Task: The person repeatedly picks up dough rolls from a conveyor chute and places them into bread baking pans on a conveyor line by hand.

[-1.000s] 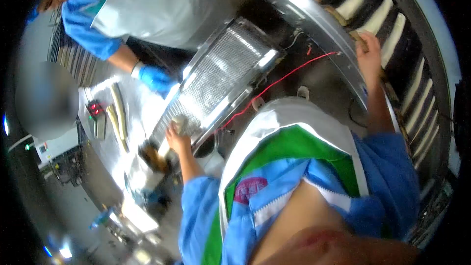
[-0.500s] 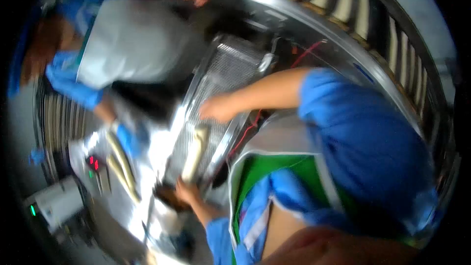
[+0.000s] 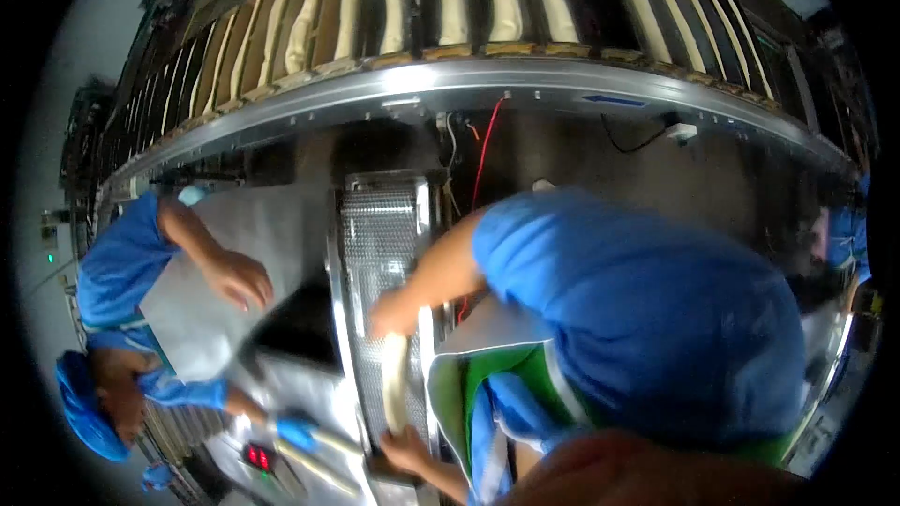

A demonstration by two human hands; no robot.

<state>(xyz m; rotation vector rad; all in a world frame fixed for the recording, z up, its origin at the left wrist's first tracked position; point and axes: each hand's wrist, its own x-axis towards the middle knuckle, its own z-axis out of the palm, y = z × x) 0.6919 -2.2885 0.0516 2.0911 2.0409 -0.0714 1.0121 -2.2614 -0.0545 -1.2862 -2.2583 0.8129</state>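
A pale dough strip (image 3: 395, 382) lies lengthwise on the perforated metal tray (image 3: 379, 236). My right hand (image 3: 392, 313) is closed round its far end, somewhat blurred. At the near end, my left hand (image 3: 405, 451) has its fingers closed on the strip. Left of the tray, a co-worker's gloved hand (image 3: 298, 432) touches another pale strip (image 3: 336, 442) on the metal table.
A long conveyor (image 3: 412, 81) carrying many pale strips curves across the top. A co-worker in a grey apron (image 3: 244, 225) stands at the left, one bare hand near the tray. A red digital display (image 3: 256, 456) sits at the lower left. A red cord (image 3: 486, 150) hangs below the conveyor.
The view has turned, bringing the conveyor across the top. My right hand has come from the conveyor edge to the tray and now holds the strip's far end. The co-worker's gloved hand has reached a strip.
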